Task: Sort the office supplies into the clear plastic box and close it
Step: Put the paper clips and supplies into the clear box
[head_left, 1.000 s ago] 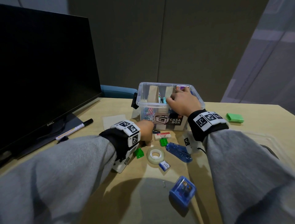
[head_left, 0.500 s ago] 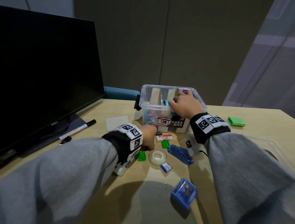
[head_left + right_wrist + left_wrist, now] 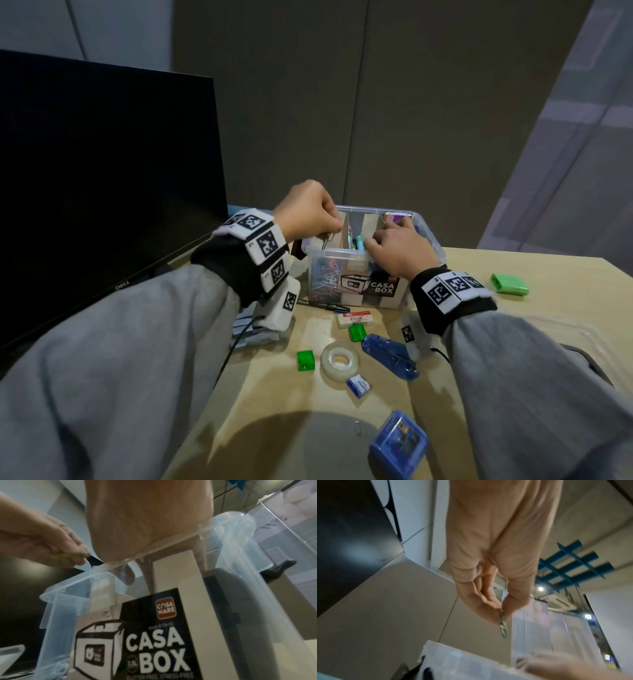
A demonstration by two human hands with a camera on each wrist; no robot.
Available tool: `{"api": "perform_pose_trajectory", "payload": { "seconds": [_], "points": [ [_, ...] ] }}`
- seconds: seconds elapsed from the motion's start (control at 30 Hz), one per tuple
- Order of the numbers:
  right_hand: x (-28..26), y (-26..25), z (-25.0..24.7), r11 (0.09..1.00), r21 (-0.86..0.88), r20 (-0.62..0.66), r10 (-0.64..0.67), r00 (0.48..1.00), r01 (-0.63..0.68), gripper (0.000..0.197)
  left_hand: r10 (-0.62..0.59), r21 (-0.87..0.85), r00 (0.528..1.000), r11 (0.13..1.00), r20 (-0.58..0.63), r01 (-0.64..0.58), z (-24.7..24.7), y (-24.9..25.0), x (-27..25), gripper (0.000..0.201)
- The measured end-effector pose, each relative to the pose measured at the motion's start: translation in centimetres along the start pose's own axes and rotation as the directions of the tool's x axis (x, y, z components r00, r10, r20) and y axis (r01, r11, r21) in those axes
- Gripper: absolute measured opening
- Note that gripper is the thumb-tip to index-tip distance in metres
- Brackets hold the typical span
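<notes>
The clear plastic box (image 3: pixel 373 209) with a CASA BOX label stands open at mid-table, split by cardboard dividers. My left hand (image 3: pixel 330 228) hovers over its left compartment, thumb and fingers (image 3: pixel 489 600) pinching a small metal clip (image 3: pixel 503 626) that hangs down. Coloured paper clips (image 3: pixel 325 277) lie in that compartment. My right hand (image 3: pixel 380 236) hooks over the front rim (image 3: pixel 154 550), its fingers (image 3: pixel 149 577) reaching down inside; what they touch is hidden.
In front of the box lie a black pen (image 3: pixel 322 305), an eraser (image 3: pixel 354 318), two green cubes (image 3: pixel 305 359), a tape roll (image 3: pixel 339 360), a blue stapler (image 3: pixel 390 354), a staple box (image 3: pixel 358 385) and a blue sharpener (image 3: pixel 399 443). A green item (image 3: pixel 509 284) and the clear lid (image 3: pixel 565 335) lie right. A monitor (image 3: pixel 102 171) stands left.
My left hand has risen from the table near the tape roll to above the box's left compartment, carrying the small clip. The right hand has stayed on the box.
</notes>
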State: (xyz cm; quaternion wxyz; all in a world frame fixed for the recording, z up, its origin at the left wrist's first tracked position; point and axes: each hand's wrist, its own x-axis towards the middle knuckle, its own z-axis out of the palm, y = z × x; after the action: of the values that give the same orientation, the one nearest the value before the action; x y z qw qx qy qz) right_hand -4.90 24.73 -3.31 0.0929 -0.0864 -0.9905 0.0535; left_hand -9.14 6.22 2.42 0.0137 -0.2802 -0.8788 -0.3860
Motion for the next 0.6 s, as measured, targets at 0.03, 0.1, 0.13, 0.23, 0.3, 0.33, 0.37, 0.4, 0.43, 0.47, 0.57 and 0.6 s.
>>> {"api": "perform_pose_trajectory", "payload": {
  "seconds": [0.03, 0.1, 0.13, 0.23, 0.3, 0.33, 0.37, 0.4, 0.43, 0.47, 0.57, 0.6],
  "points": [
    [0.0, 0.0, 0.0, 1.0, 0.0, 0.0, 0.001, 1.0, -0.001, 0.047, -0.001, 0.059, 0.998, 0.998, -0.057, 0.004, 0.5, -0.2, 0.5, 0.003],
    [-0.1, 0.1, 0.1, 1.0, -0.002, 0.0, 0.0, 1.0, 0.0, 0.047, 0.001, 0.18, 0.994, 0.984, -0.112, 0.019, 1.8, -1.0, 1.6, 0.004],
    [-0.1, 0.1, 0.1, 1.0, -0.004, 0.001, -0.002, 1.0, 0.002, 0.048, -0.005, 0.234, 0.994, 0.972, -0.108, 0.03, 2.5, -1.5, 2.0, 0.002],
    [0.0, 0.1, 0.2, 1.0, -0.012, 0.001, 0.0, 1.0, 0.0, 0.048, 0.034, 0.324, 0.996, 0.946, -0.085, -0.005, 3.9, -2.7, 2.0, 0.012],
    [0.0, 0.1, 0.3, 1.0, -0.018, -0.004, -0.001, 1.0, 0.001, 0.048, 0.181, 0.302, 0.973, 0.944, -0.142, -0.132, 4.2, -2.9, 0.9, 0.009],
    [0.0, 0.1, 0.4, 1.0, -0.02, -0.011, -0.003, 1.0, 0.003, 0.048, 0.281, 0.285, 0.947, 0.931, -0.157, -0.228, 4.2, -2.8, 0.0, 0.005],
    [0.0, 0.1, 0.4, 1.0, -0.019, -0.019, -0.006, 1.0, 0.005, 0.048, 0.367, 0.283, 0.921, 0.904, -0.13, -0.32, 4.2, -2.8, -0.9, 0.008],
    [0.1, 0.1, 0.4, 1.0, -0.017, -0.025, -0.008, 1.0, 0.007, 0.047, 0.421, 0.292, 0.906, 0.872, -0.039, -0.392, 4.2, -2.8, -1.8, 0.012],
    [0.1, 0.2, 0.4, 1.0, -0.013, -0.029, -0.009, 1.0, 0.009, 0.047, 0.437, 0.312, 0.895, 0.841, 0.091, -0.443, 4.2, -2.9, -2.5, 0.013],
    [0.0, 0.2, 0.4, 1.0, -0.012, -0.03, -0.012, 0.999, 0.011, 0.047, 0.425, 0.358, 0.877, 0.801, 0.225, -0.48, 4.5, -3.2, -3.1, 0.012],
    [0.0, 0.2, 0.4, 1.0, -0.014, -0.029, -0.019, 0.999, 0.018, 0.047, 0.313, 0.485, 0.838, 0.702, 0.447, -0.521, 6.0, -4.3, -3.7, 0.014],
    [0.0, 0.2, 0.4, 1.0, -0.016, -0.032, -0.019, 0.999, 0.018, 0.047, 0.255, 0.508, 0.841, 0.7, 0.478, -0.501, 6.6, -4.5, -3.7, 0.016]
  ]
}}
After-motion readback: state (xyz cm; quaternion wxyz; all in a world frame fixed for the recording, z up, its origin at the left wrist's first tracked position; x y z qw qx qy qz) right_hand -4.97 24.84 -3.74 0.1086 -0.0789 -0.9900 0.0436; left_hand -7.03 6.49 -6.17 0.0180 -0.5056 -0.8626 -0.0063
